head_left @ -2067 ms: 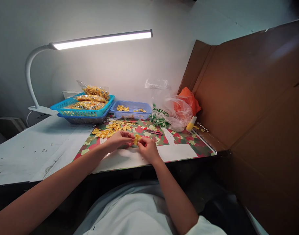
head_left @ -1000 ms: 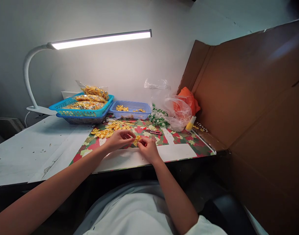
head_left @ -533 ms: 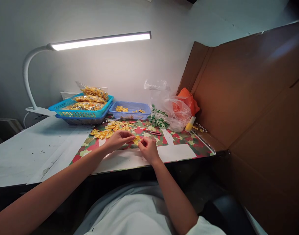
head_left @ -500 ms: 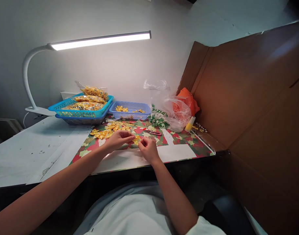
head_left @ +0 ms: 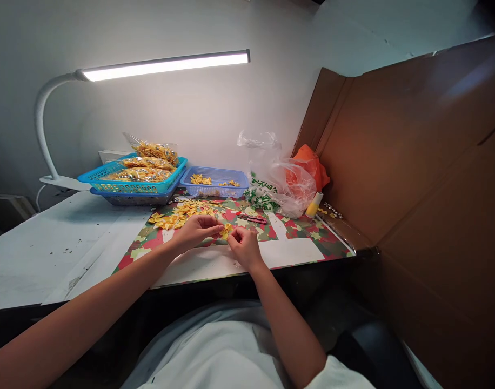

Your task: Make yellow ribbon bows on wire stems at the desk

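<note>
- The left hand (head_left: 196,231) had its thumb and forefinger clamped on the left side of 1 small yellow bow (head_left: 226,231).
- The right hand (head_left: 246,246) met it at the right edge, thumb and finger drawn together; from where I stood I couldn't tell whether they pinched the bow itself or something finer, such as a thread.
- That bow was between the 2 hands, just above the near part of the patterned cover (head_left: 302,229), apart from the heap of yellow pieces (head_left: 168,220) beyond the left hand.
- The step in hand looked to me like close fingertip work on this 1 piece, and I couldn't say how nearly done it was.
- The next move, I judged, called for a light, steady left pinch, leaving the right fingertips free to work at the edge without crushing the loops.
- A pink-handled tool (head_left: 253,219) lay just beyond the right hand, in easy reach and untouched.
- Farther back stood a small blue basket (head_left: 231,192) with more yellow pieces inside, under the lit lamp (head_left: 166,66).
</note>
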